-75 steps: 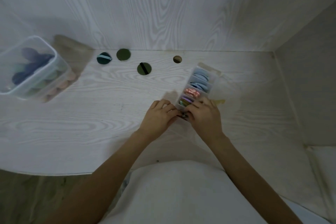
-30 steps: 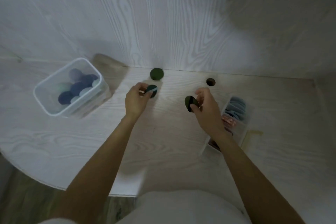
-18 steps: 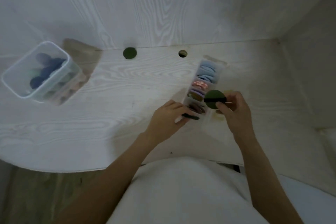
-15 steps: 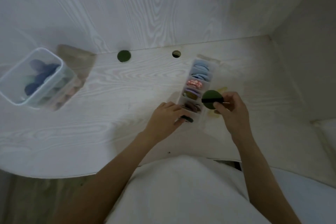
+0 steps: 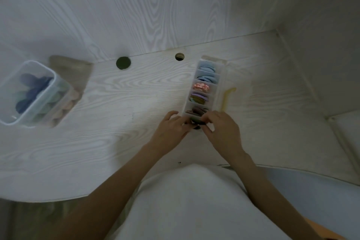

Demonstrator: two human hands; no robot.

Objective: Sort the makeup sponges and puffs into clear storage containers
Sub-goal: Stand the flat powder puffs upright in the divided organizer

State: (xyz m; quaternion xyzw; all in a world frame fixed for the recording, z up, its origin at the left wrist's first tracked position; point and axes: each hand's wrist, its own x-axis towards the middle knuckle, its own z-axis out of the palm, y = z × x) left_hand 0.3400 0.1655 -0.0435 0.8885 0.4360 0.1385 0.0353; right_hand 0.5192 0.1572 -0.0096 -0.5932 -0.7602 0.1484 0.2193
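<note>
Up close, the white table [image 5: 116, 142] held a clear tub [image 5: 29, 91] of sponges far left. The long divided box [image 5: 206, 87] ran from near to far. Both hands, left hand [image 5: 171, 130] and right hand [image 5: 222, 130], pinched dark puffs [image 5: 195, 122] at its near end. One green puff [image 5: 123, 62] lay far back.

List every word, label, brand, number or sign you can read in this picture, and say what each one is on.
None can be read.
The divided clear organizer, the clear tub and the table show no lettering.
The patterned puff has a red and white print, too blurred to tell whether it holds text.
</note>
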